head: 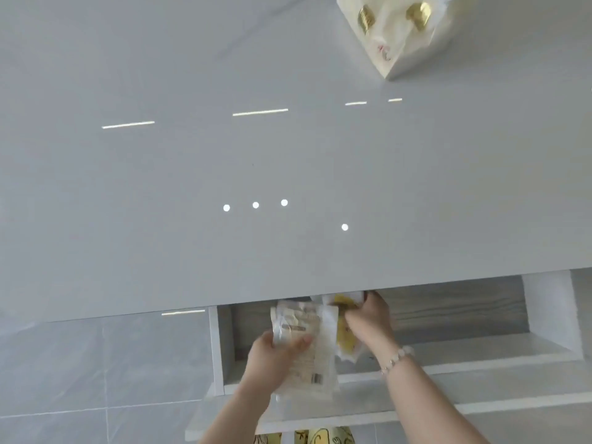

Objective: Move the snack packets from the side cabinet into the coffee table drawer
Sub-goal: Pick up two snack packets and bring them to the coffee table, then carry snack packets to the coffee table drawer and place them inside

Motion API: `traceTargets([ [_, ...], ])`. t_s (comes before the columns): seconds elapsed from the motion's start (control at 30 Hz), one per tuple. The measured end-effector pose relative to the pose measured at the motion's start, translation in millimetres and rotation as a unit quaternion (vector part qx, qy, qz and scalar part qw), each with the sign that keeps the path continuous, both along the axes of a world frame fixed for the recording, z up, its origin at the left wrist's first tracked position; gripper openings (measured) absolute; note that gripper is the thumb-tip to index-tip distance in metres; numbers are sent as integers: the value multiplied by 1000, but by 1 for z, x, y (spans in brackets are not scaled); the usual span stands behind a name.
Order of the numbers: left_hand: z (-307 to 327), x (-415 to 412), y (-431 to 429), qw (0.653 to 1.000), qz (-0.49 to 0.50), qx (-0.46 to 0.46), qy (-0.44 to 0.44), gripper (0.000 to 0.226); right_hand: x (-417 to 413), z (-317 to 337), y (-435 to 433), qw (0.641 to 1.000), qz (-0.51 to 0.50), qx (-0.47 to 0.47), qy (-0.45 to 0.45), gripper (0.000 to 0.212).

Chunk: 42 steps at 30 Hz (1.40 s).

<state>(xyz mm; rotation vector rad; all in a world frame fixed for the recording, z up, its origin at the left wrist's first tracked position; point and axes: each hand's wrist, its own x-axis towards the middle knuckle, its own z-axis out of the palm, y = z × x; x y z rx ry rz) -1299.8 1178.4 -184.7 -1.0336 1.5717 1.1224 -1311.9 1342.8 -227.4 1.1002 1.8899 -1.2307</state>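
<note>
Over drawer, packet in left grip

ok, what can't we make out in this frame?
Head view.
Blurred: print on pale crinkly snack packet in left hand.
Hidden: part of yellow snack packet, behind right hand and glossy grey tabletop.
Hidden: rear of open wood-lined drawer, under tabletop.
Cut off at top edge: white box with gold fittings.

Bracelet — pale beads (R wrist)
</note>
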Motion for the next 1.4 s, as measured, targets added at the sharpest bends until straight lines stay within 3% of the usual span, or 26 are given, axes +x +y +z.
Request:
traceTargets([
  [0.1, -43, -10, -10, 997, -31, -62, 32, 21, -6, -28, -12, 998, 55, -1, 27, 13],
  [0.2, -72, -6, -22, 994, -10, -101, 33, 26, -1, -45, -26, 998, 46, -26, 44, 12],
  [0.33, -91, 2, -32, 992, -6, -123, 27, 27, 5, -57, -38, 997, 37, 27, 66, 19],
  [0.43, -100, 6, -32, 992, -5, -126, 32, 28, 13, -62, -44, 998, 31, 39, 37, 29],
  [0.57, -107, 7, -28, 989, -17, -144, 39, 26, 21, -64, -38, 998, 43, 28, 26, 24],
  [0.73, -110, 8, -29, 979, -16, -199, 41, 43, 31, -65, -29, 950, 256, 177, 19, 53],
  [0.87, -108, 12, -24, 970, -21, -235, 50, 50, 33, -61, -34, 935, 275, 224, 21, 60],
  [1.0, -108, 13, -26, 974, -43, -215, 49, 57, 39, -53, -37, 932, 263, 248, 16, 70],
  [1.2, -59, 13, -30, 969, -112, -205, 76, 66, 41, -9, -43, 926, 285, 249, 0, 61],
  [1.4, 65, -17, -32, 939, -272, -132, 164, 22, 14, 102, -47, 889, 406, 211, 4, 38],
])
